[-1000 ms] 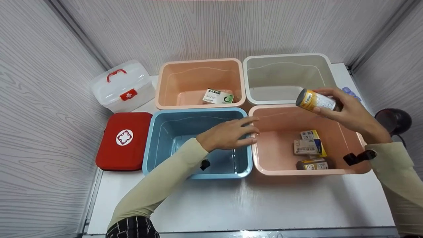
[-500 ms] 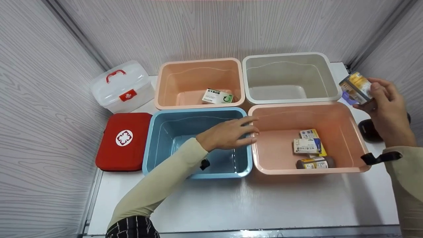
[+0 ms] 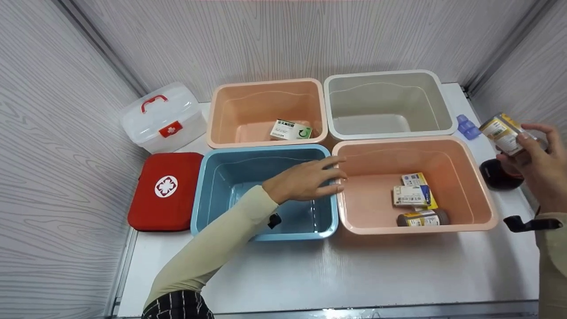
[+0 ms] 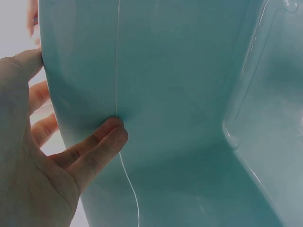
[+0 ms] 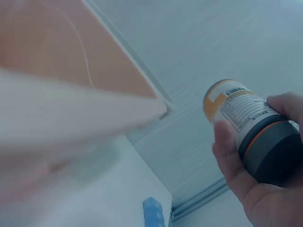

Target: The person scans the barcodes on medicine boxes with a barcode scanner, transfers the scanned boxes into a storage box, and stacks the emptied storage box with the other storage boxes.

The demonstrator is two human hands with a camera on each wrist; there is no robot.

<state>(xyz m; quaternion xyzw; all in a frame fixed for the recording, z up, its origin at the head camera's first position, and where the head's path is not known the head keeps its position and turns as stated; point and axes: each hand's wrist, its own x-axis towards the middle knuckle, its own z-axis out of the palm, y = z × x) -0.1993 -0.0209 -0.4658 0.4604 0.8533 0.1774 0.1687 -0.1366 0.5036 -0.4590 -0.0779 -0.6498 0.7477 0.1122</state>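
While the right hand (image 3: 544, 166) grasps a bottle (image 3: 502, 133) at right, the left hand (image 3: 305, 179) rests outstretched across the near blue bin (image 3: 335, 215).

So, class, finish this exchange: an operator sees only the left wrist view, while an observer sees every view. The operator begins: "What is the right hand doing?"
Observer: The right hand is holding a bottle.
Operator: Does any other bottle show?
Observer: Yes, a second bottle lies on its side in the front peach tub.
Operator: And what lies beside the blue tub, on the left as the head view has it?
Observer: A red case.
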